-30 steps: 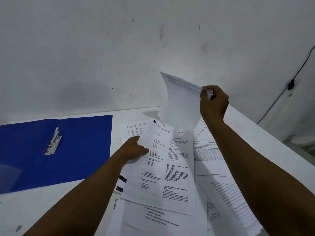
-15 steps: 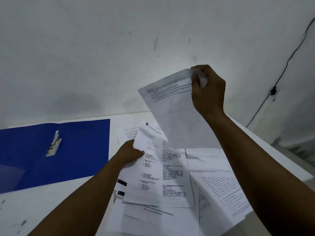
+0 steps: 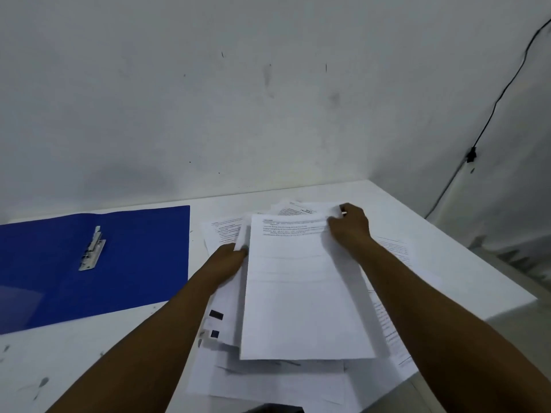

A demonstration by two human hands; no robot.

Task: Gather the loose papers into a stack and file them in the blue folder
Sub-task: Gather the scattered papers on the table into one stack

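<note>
Pinching the top sheet (image 3: 301, 287) at its far right corner: right hand (image 3: 350, 226), fingers curled over the edge, sheet laid flat on the pile. Gripping the left edge of the gathered sheets near their far end: left hand (image 3: 229, 260), thumb on top, fingers tucked beneath and out of sight. How many sheets sit in that grip cannot be told.

Spread under and around the top sheet, more loose papers (image 3: 268, 380): some poking out at 12 o'clock beyond the hands, one fanning off at 3 o'clock near the table (image 3: 74, 362) edge, a few jutting toward 6 o'clock. Not yet squared; edges staggered on every side.

Lying open and flat at 9 o'clock from the pile, just beside it but not touching: blue folder (image 3: 143, 263), its metal clip (image 3: 92, 251) well into the left half, pointing roughly 12 to 6 with a slight tilt.

Long axis of the top sheet running 12 to 6, about parallel to the clip. Nearer the folder: left hand, already on the pile's folder-side edge. Probably still gathering; likely next, pulling in the strays and tapping edges even, then a sideways carry toward 9 o'clock with little turning needed.
</note>
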